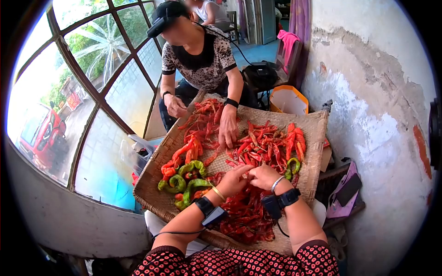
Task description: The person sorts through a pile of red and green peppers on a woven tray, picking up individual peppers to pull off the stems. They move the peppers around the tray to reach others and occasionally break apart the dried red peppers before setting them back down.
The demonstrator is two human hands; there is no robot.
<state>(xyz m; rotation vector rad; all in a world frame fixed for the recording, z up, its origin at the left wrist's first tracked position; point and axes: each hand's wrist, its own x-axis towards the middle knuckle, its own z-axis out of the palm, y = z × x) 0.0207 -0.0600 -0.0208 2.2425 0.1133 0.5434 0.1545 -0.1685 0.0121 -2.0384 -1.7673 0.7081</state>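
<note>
Flaking plaster covers the wall (368,115) beside a woven tray (314,156) heaped with peppers. From where I'm standing, the wearer's right hand (232,180) and left hand (266,177) meet over the dark-red dried chillies (244,223), fingers bent inward; I can't tell whether they grip any. Across the tray, 1 person (200,66) reaches 1 hand (228,131) down beside the brighter chillies (271,149). Curled green peppers (195,186) lie near the wearer's right wrist. Those dried pods look wrinkled, so I'd guess light, stiff and brittle, best pinched by the stem. Fleshy green ones should be heavier and slicker, safer held gently around the middle.
</note>
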